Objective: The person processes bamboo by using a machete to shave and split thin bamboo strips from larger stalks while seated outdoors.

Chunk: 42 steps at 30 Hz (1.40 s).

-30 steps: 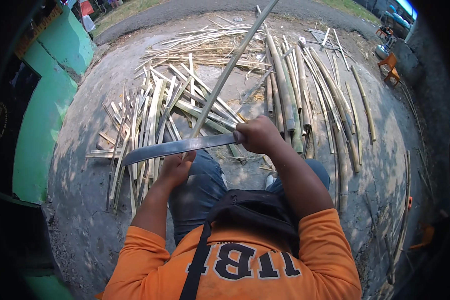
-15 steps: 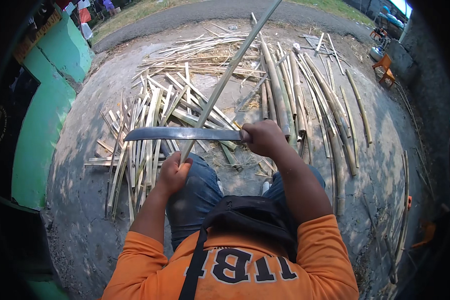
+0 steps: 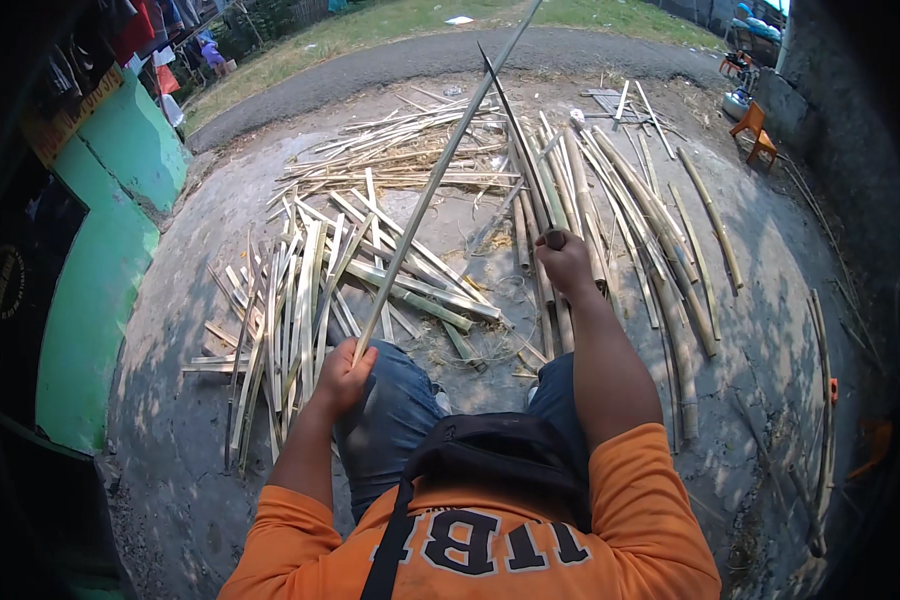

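My left hand (image 3: 345,378) is closed round the near end of a long bamboo strip (image 3: 425,200), just over my left knee. The strip slants up and away to the right, its far end over the road. In my right hand (image 3: 567,262) is a machete (image 3: 523,135), gripped by its handle. The blade is seen almost edge-on, pointing away and slightly left, its tip beside the far part of the strip. Blade and strip look close together there, but I cannot tell whether they touch.
Split bamboo pieces (image 3: 305,290) lie heaped at the left, with thin strips (image 3: 400,150) behind them. Whole bamboo poles (image 3: 660,250) lie at the right. A green wall (image 3: 100,260) stands at the left, and an orange chair (image 3: 755,132) at the far right.
The machete has swung from lying crosswise over the strip to pointing away from me, and my right hand has shifted right. The strip's visible face has turned narrower; my left hand has sunk slightly.
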Motion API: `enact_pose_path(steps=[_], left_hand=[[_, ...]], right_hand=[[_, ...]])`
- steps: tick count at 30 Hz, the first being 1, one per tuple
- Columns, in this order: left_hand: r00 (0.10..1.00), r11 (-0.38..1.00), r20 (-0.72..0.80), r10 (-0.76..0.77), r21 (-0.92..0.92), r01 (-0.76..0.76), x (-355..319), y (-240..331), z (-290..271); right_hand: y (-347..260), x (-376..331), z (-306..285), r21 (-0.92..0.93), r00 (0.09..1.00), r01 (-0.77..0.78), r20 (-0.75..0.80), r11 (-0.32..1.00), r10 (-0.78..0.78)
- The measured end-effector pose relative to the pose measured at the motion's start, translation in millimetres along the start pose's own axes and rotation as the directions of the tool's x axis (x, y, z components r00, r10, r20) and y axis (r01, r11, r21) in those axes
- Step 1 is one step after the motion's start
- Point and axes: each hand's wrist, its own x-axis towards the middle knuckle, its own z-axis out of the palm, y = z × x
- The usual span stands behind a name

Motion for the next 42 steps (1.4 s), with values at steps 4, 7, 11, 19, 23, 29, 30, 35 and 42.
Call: enact_pose_path(steps=[4, 7, 11, 19, 23, 29, 30, 35, 42], left_hand=[[0.994, 0.973, 0.106, -0.033, -0.222, 0.056, -12.9, 3.1, -14.1], [0.991, 0.973, 0.134, -0.031, -0.222, 0.060, -28.8, 8.8, -20.5], [0.977, 0.990, 0.194, -0.084, -0.093, 0.104, -65.1, 7.0, -34.7], [0.979, 0.994, 0.192, -0.068, 0.100, 0.050, -114.1, 22.4, -31.6], [0.975, 0.993, 0.208, -0.075, 0.104, 0.054, -120.6, 31.8, -35.3], [0.979, 0.988, 0.191, -0.064, 0.153, 0.034, -124.4, 22.2, -35.2], [0.980, 0.987, 0.188, -0.069, 0.155, 0.040, -125.3, 19.7, -35.2], [0.971, 0.962, 0.188, -0.147, 0.257, 0.096, -123.3, 40.0, -39.7], [0.991, 0.942, 0.082, 0.103, 0.313, -0.123, -102.1, 62.6, -44.5]], right_hand=[[-36.4, -13.6, -0.7, 0.476, 0.962, -0.272, 0.138, 0.836, 0.235], [-40.2, -15.5, -0.8, 0.652, 0.963, -0.265, 0.149, 0.710, 0.222], [-56.0, -13.8, -1.2, 0.785, 0.967, -0.213, 0.083, 0.581, 0.242], [-60.5, -14.0, -3.3, 0.909, 0.952, -0.276, 0.212, 0.313, 0.223], [-64.3, -19.1, -2.5, 0.903, 0.913, -0.393, 0.359, 0.176, 0.196], [-71.6, -23.6, 0.8, 0.903, 0.903, -0.421, 0.409, 0.086, 0.127], [-69.2, -22.9, 2.1, 0.898, 0.899, -0.428, 0.412, 0.102, 0.148], [-65.8, -23.5, 3.0, 0.881, 0.885, -0.457, 0.436, 0.120, 0.165], [-89.8, -36.2, 25.9, 0.859, 0.864, -0.496, 0.472, 0.131, 0.177]])
